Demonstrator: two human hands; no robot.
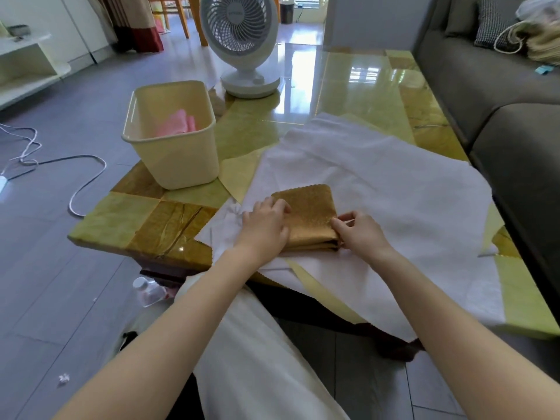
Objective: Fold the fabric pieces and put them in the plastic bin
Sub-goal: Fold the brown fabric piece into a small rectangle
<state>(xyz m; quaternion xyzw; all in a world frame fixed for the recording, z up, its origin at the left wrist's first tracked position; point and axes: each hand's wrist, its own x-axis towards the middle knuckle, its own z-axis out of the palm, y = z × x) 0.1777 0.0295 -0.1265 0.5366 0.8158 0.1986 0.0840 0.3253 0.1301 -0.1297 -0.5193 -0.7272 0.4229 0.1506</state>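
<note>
A folded gold fabric (306,216) was seen lying on the desk (121,213), to the right of the plastic bin (181,165) and nearer the person than it. It was folded into a thick square with a zigzag-cut far edge, and it rested on a large white fabric (378,177) spread flat to the right of the bin. The left hand (266,225) was laid on the side of the gold fabric closer to the bin, its fingers (280,207) only slightly bent and resting on top of the cloth rather than gripping it. The right hand (360,234) was placed at the side farther from the bin, where the near corner of the folded layers was pinched between thumb and fingers (338,222). A pink fabric (178,124) was seen inside the bin, low against its far wall. A pale yellow fabric (239,174) showed from under the white one, just beside the bin's right wall. A white fan (242,40) stood beyond the bin, at the desk's far end.
</note>
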